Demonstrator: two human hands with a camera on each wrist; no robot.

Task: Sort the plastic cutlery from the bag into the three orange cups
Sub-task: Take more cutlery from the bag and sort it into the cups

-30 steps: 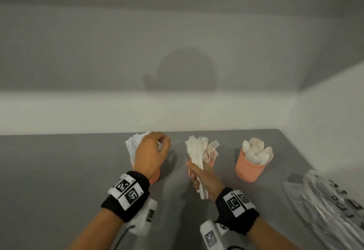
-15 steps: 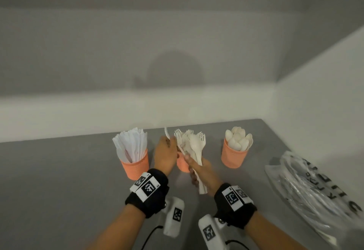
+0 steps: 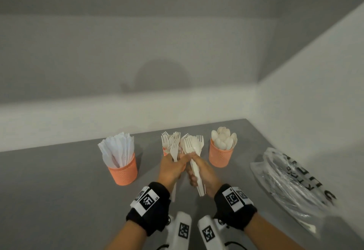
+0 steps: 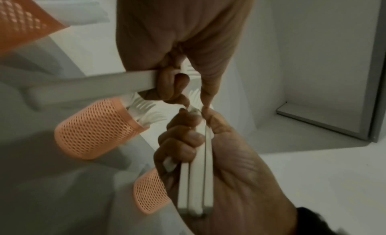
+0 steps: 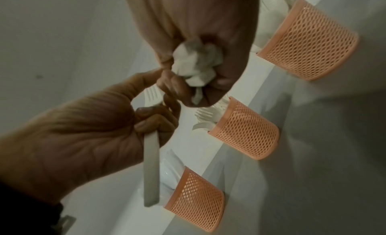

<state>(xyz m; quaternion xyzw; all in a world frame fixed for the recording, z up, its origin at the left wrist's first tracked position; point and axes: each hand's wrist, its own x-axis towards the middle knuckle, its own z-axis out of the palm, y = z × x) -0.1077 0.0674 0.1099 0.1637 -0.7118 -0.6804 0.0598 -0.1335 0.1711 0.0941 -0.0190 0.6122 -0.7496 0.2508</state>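
Three orange mesh cups stand in a row: the knife cup (image 3: 123, 172) at left, the fork cup (image 3: 165, 152) half hidden behind my hands, and the spoon cup (image 3: 220, 157) at right. My right hand (image 3: 195, 169) grips a bundle of white cutlery (image 3: 194, 147), mostly forks, heads up, just in front of the fork cup. My left hand (image 3: 177, 160) pinches a single fork (image 3: 174, 151) beside that bundle, thumb touching the right hand. In the left wrist view the bundle's handles (image 4: 196, 180) sit in the right hand's fist. In the right wrist view the single fork's handle (image 5: 151, 172) hangs below the left hand.
The clear plastic bag (image 3: 291, 181) with black lettering lies crumpled at the right on the grey table (image 3: 59, 190). White walls close in behind and on the right, meeting at a corner behind the spoon cup.
My left hand left the knife cup, moved right to the bundle and now pinches one fork. The right hand kept holding the bundle in front of the fork cup.
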